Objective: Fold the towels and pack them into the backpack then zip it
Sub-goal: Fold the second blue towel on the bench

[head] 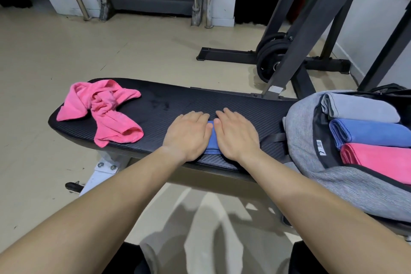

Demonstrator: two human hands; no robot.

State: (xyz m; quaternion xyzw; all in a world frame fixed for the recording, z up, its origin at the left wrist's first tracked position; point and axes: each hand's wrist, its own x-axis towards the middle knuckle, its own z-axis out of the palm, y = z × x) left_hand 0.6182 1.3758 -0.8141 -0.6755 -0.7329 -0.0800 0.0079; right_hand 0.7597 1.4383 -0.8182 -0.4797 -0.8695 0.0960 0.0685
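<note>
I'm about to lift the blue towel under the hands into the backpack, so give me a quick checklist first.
1. Left hand and right hand flat on the blue towel: ok.
2. Blue towel fully folded: cannot tell, the hands hide most of it.
3. Backpack unzipped and open: ok.
4. Room inside beside the packed grey towel, packed blue towel and packed pink towel: cannot tell.
5. Crumpled pink towel at the bench end folded: not ok, a later step.
</note>
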